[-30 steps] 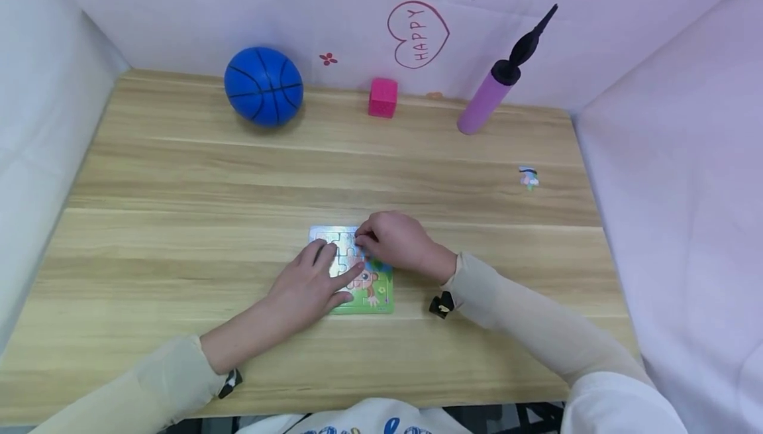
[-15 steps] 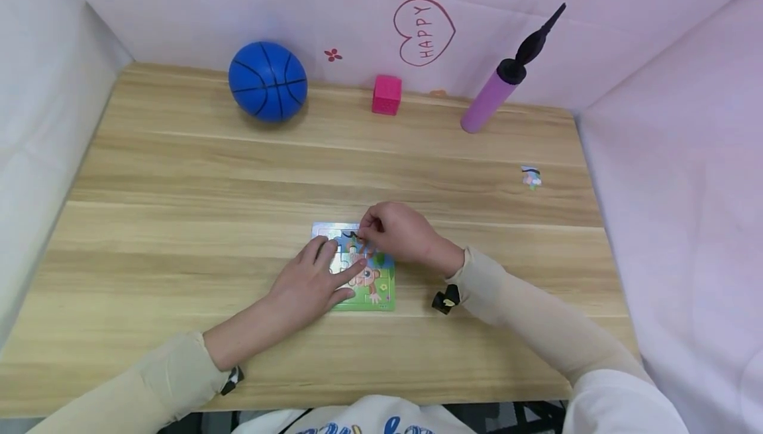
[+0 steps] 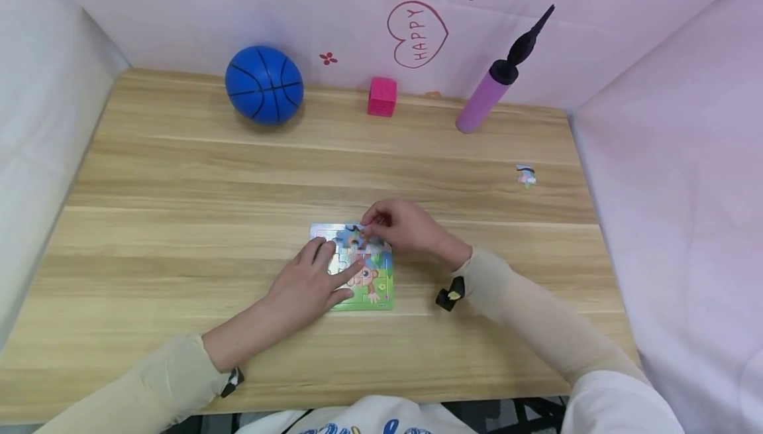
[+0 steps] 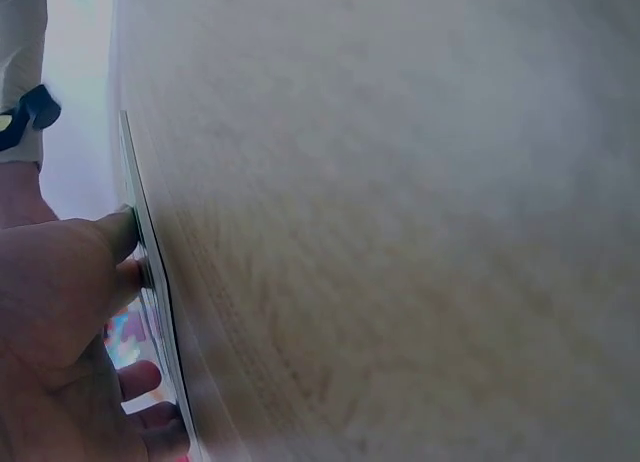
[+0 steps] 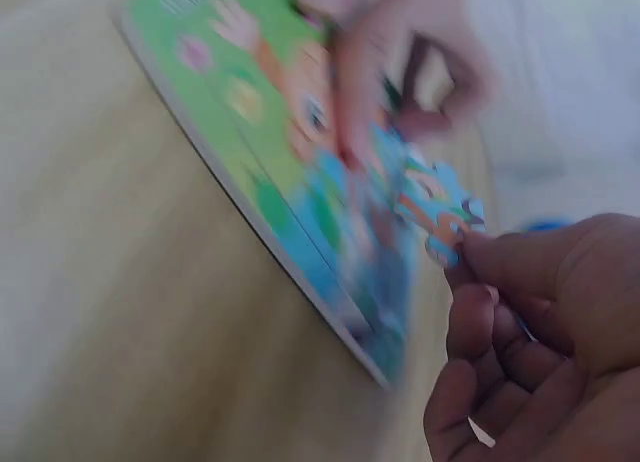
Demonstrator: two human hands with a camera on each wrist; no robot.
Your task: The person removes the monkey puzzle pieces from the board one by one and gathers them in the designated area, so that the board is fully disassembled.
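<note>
**Fitting a piece into the top edge of the puzzle**

Holding the puzzle board (image 3: 363, 275) steady is the left hand (image 3: 310, 285), its fingers straight and spread flat across the near-left part of the picture. The right hand (image 3: 405, 228) hovers at the far edge of the board, thumb and fingertips pinching a small blue puzzle piece (image 5: 440, 207) by one corner, the piece lifted clear of the board in the right wrist view.

To do this well, I judge the piece should be turned until its tabs line up with the gap, lowered flat rather than edge-first, then pressed down with a fingertip while the left hand keeps the board from sliding.

The board sits at the near middle of the wooden table (image 3: 179, 175). It is a thin, flat square, green along the near side and blue toward the far side, with a cartoon figure in the centre. One more loose piece (image 3: 527, 176) lies well apart, far right.
</note>
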